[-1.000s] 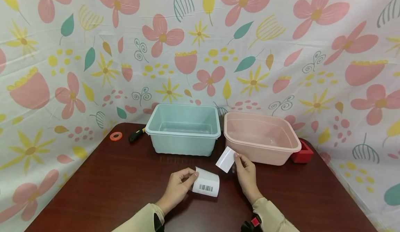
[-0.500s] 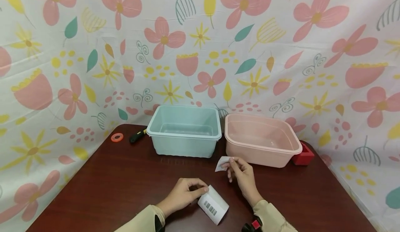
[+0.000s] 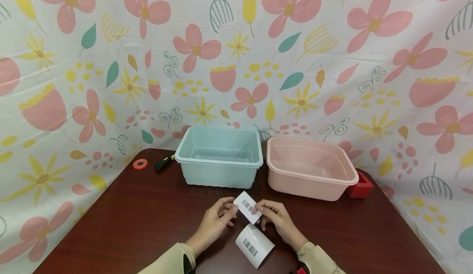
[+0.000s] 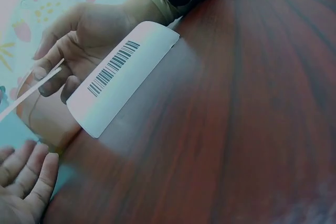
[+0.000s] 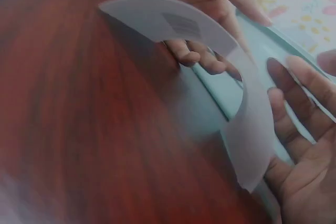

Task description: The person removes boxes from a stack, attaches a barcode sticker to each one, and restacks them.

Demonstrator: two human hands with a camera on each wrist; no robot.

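Between the two hands is a small white barcode label (image 3: 246,206), printed side showing in the head view. My right hand (image 3: 278,222) pinches its right end between thumb and fingers. At the left corner of the same label, the thumb and forefinger of my left hand (image 3: 216,222) grip it, the other fingers loosely bent. A second, curled barcode label (image 3: 255,246) lies arched on the table just below, touched by neither hand. The left wrist view shows this curled label (image 4: 123,77) in front of the right hand (image 4: 79,40); the held label appears there only as a thin edge.
A light blue basin (image 3: 219,173) stands behind the hands, with a pink basin (image 3: 306,186) to its right. Beyond that is a red box (image 3: 360,190). An orange ring-shaped roll (image 3: 140,164) and a dark-handled tool (image 3: 164,163) lie at the back left of the table (image 3: 148,212).
My left hand has let go of the curled label, now on the table, and moved up to the other label. The right hand has brought that label left and turned its barcode into view.
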